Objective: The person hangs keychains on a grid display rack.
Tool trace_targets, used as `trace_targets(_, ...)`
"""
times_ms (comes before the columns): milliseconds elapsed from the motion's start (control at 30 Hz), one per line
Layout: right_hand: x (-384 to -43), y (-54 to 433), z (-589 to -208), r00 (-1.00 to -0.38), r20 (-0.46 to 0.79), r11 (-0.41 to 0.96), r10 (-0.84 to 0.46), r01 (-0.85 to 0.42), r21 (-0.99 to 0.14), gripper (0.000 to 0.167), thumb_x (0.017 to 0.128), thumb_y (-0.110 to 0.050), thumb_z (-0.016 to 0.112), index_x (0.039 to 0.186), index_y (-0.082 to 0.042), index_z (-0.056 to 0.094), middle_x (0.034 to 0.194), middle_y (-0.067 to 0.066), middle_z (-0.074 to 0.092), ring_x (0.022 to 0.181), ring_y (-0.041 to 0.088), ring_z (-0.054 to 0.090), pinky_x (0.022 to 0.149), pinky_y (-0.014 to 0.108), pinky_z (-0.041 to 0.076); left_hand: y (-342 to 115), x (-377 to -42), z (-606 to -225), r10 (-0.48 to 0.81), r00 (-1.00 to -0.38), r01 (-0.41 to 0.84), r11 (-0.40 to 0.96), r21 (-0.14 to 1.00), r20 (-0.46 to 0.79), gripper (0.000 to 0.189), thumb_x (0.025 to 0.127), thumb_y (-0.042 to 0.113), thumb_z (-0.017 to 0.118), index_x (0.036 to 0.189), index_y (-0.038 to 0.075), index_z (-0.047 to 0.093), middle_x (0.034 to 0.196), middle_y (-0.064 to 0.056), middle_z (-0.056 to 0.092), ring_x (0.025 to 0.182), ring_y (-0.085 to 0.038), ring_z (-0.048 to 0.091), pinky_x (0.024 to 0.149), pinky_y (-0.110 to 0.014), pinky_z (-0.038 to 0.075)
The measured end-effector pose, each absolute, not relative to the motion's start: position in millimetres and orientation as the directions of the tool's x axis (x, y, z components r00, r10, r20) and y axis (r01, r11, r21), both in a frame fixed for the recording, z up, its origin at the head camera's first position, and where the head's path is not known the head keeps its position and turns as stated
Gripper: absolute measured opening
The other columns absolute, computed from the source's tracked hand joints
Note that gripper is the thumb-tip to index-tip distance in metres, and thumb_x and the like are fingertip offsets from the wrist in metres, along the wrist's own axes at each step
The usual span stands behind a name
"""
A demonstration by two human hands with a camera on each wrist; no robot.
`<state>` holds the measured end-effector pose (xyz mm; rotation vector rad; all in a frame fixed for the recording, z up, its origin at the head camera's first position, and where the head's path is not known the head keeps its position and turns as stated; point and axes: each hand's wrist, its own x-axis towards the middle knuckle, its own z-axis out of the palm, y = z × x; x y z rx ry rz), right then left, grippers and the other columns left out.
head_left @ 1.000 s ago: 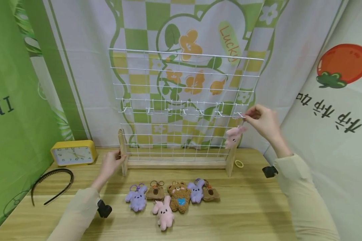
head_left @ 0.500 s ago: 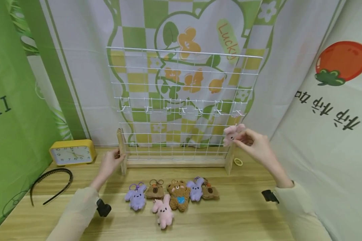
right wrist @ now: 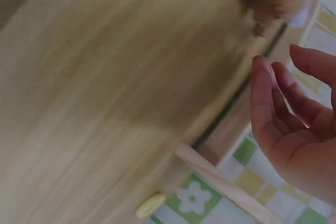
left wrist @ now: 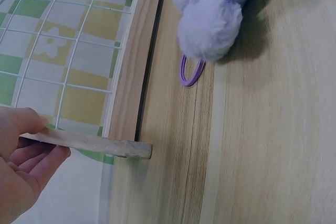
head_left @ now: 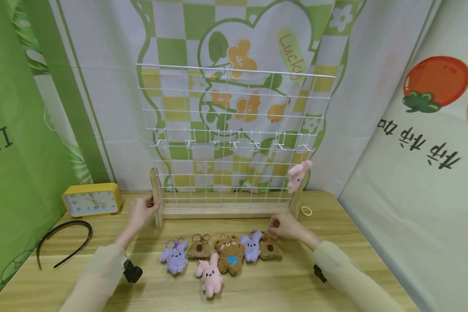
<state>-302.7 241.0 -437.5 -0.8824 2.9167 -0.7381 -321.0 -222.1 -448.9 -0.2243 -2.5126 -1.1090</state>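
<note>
My left hand (head_left: 142, 211) pinches the wooden side post (left wrist: 84, 141) of the white wire grid rack (head_left: 234, 162) between thumb and fingers. My right hand (head_left: 288, 226) is just behind the brown plush keychain (head_left: 271, 249) at the right end of the row; in the right wrist view its thumb and fingers stand apart with nothing between them. A pink bunny keychain (head_left: 297, 177) hangs from the rightmost hook (head_left: 305, 148). On the table lie two purple bunny keychains (head_left: 175, 259), another brown one (head_left: 199, 248), a bear keychain (head_left: 229, 256) and a pink bunny (head_left: 210, 277).
Several hooks run in a row across the grid. A yellow clock (head_left: 92, 200) and a black headband (head_left: 66, 225) are at the left of the table (head_left: 296, 286). By the rack's right foot lies a small yellow ring (head_left: 306, 211). A patterned curtain (head_left: 171, 52) hangs behind.
My right hand has let go of the hanging pink bunny and come down and left to the brown keychain. The bunny stays on its hook. My left hand keeps holding the post.
</note>
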Motion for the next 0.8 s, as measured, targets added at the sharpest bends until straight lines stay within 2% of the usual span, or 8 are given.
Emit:
trace_targets(167,-310.6,237.6,-448.5,-0.862,-0.017,0.751,-0.506,-0.431,-0.500,0.016,0.087,-0.012,0.071,0.075,-0.002,0.067,0.063,0.002,0.062,0.054,0.002,0.044,0.049,0.015,0.038,-222.1,-320.5,-452.2,-0.008,-0.923,0.282,0.664,0.693,0.384,0.023,0.092,-0.002,0.061,0.107,-0.018,0.064,0.107,-0.038,0.066,0.100,-0.050,0.068,0.085,-0.050,0.061)
trace_targets(300,-315.5,235.6,-451.9,-0.883,-0.096,0.778,-0.459,-0.347,-0.524,0.021,0.086,-0.013,0.072,0.069,-0.002,0.066,0.058,0.005,0.061,0.049,0.003,0.042,0.047,0.014,0.034,-222.5,-321.0,-453.2,-0.015,-0.921,0.281,0.667,0.690,0.390,0.021,0.092,-0.001,0.061,0.105,-0.017,0.065,0.106,-0.038,0.067,0.100,-0.050,0.069,0.085,-0.050,0.061)
trace_targets(400,-319.5,234.5,-453.1,-0.886,-0.119,0.792,-0.449,-0.333,-0.512,0.019,0.084,-0.012,0.073,0.069,-0.003,0.067,0.059,0.007,0.065,0.048,0.005,0.049,0.045,0.014,0.039,-222.8,-321.7,-453.1,-0.019,-0.912,0.291,0.674,0.679,0.409,0.020,0.091,-0.002,0.061,0.104,-0.017,0.065,0.105,-0.037,0.067,0.098,-0.050,0.069,0.084,-0.050,0.062)
trace_targets(533,-324.2,231.5,-453.4,-0.891,-0.133,0.817,-0.434,-0.327,-0.475,0.015,0.081,-0.006,0.072,0.067,-0.005,0.068,0.058,0.002,0.064,0.049,0.007,0.054,0.045,0.014,0.042,-223.2,-323.1,-452.6,-0.020,-0.902,0.306,0.674,0.672,0.431,0.019,0.090,-0.002,0.062,0.102,-0.017,0.065,0.102,-0.037,0.068,0.096,-0.049,0.070,0.082,-0.050,0.062)
trace_targets(700,-326.5,227.6,-452.8,-0.896,-0.151,0.829,-0.418,-0.308,-0.467,0.012,0.076,-0.001,0.069,0.065,-0.004,0.069,0.056,0.002,0.064,0.048,0.007,0.055,0.044,0.013,0.044,-224.1,-323.4,-452.3,-0.014,-0.905,0.308,0.669,0.676,0.426,0.017,0.091,-0.002,0.062,0.099,-0.016,0.065,0.102,-0.037,0.068,0.096,-0.049,0.070,0.082,-0.049,0.062)
trace_targets(800,-327.4,226.3,-453.7,-0.887,-0.159,0.820,-0.433,-0.315,-0.478,0.013,0.074,0.000,0.067,0.062,-0.004,0.068,0.054,0.002,0.063,0.046,0.005,0.051,0.042,0.012,0.042,-224.4,-322.5,-451.8,-0.013,-0.909,0.302,0.666,0.682,0.416,0.017,0.091,-0.003,0.061,0.100,-0.016,0.065,0.102,-0.038,0.068,0.096,-0.050,0.070,0.082,-0.049,0.062)
